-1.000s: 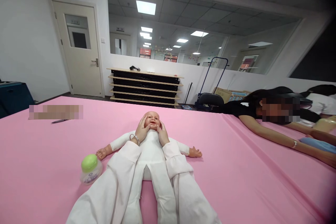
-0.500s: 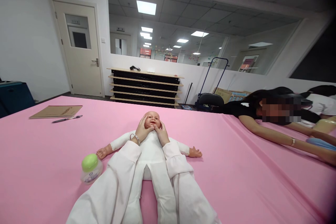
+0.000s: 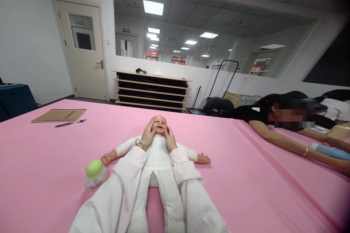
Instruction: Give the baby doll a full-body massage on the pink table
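Observation:
A baby doll (image 3: 158, 158) with a white cloth body lies on its back on the pink table cover (image 3: 246, 189), its arms spread sideways. My left hand (image 3: 148, 135) cups one side of the doll's head, fingers along the temple and thumb on the cheek. On the opposite side my right hand (image 3: 170, 139) curves round the other cheek, its thumb near the corner of the mouth. The doll's face shows between my thumbs; both its ears are hidden. Beside the doll's hand on the left stands a clear jar (image 3: 95, 180) with a green lid.
A brown notebook (image 3: 58, 115) and a pen (image 3: 70, 123) lie at the far left of the table. To the right, a co-worker (image 3: 262, 116) leans over the table with arms stretched across it, near a light blue item (image 3: 330, 151). Slatted shelving (image 3: 151, 89) stands behind.
My thumbs have slid apart, from the doll's chin out towards its cheeks, uncovering the chin. The co-worker's arms and the light blue item have shifted a little.

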Tool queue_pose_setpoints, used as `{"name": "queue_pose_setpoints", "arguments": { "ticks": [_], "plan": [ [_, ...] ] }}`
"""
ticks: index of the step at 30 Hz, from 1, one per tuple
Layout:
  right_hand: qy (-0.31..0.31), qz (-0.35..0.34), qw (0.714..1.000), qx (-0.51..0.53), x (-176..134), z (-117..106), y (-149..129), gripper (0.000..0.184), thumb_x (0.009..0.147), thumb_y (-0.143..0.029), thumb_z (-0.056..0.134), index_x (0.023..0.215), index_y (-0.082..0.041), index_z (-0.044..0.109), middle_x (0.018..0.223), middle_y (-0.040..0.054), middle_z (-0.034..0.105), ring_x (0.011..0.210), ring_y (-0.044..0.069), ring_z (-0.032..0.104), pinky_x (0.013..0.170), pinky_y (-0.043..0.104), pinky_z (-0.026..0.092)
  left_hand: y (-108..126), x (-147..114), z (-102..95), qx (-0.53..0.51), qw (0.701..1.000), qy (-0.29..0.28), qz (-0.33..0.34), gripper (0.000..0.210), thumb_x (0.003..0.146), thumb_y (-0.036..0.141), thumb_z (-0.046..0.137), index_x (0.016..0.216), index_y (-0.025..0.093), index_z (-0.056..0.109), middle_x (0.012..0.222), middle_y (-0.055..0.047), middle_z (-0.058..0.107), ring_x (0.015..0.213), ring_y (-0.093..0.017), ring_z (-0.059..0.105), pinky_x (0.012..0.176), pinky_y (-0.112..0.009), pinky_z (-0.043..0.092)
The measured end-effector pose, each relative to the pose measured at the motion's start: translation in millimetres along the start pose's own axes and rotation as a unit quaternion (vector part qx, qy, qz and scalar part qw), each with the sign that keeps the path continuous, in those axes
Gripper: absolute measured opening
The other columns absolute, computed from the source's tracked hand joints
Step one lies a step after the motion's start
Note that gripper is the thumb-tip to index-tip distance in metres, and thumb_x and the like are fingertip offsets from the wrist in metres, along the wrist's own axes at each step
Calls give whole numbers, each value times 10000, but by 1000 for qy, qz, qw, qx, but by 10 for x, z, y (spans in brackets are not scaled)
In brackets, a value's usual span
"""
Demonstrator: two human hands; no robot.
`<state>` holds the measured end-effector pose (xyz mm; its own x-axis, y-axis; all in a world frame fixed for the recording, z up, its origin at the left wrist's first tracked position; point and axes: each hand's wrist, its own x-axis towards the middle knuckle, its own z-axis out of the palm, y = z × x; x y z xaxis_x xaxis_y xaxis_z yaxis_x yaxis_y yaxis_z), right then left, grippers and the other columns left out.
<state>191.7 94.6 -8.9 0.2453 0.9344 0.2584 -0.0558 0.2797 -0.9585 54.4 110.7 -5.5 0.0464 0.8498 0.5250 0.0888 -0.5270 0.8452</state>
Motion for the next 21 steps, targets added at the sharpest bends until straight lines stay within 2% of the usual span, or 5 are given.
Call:
{"name": "queue_pose_setpoints", "arguments": {
  "ticks": [7,13,16,21],
  "plan": [
    [6,8,1000,0,-46,25,-76,527,720,-463,546,1161,-178,506,1256,83,522,1160,220,492,985,372,393,32,-6,-1,-3,1000,0,-6,483,796,334,517,1248,175,457,1383,-97,373,1312,-233,278,1101,-393,194],
    [-6,10,1000,-9,-137,57,-196,695,620,-443,663,1210,-145,447,1305,120,467,1186,227,464,1013,343,369,100,-39,0,9,1000,-2,-12,687,645,313,695,1268,182,440,1397,-112,339,1307,-258,280,1092,-394,213],
    [-16,8,1000,-7,-138,61,-185,740,589,-412,689,1223,-133,429,1305,128,465,1169,231,479,999,342,386,123,-44,-6,12,1000,-4,-13,726,602,261,723,1267,187,441,1395,-113,344,1305,-262,283,1088,-400,219],
    [-18,1,1000,-4,-116,30,-148,674,612,-389,678,1207,-166,453,1288,93,491,1174,215,475,1001,330,385,109,-39,-4,13,1000,-6,-3,694,627,243,696,1270,186,440,1394,-110,347,1307,-256,281,1089,-398,214]
  ]
}}
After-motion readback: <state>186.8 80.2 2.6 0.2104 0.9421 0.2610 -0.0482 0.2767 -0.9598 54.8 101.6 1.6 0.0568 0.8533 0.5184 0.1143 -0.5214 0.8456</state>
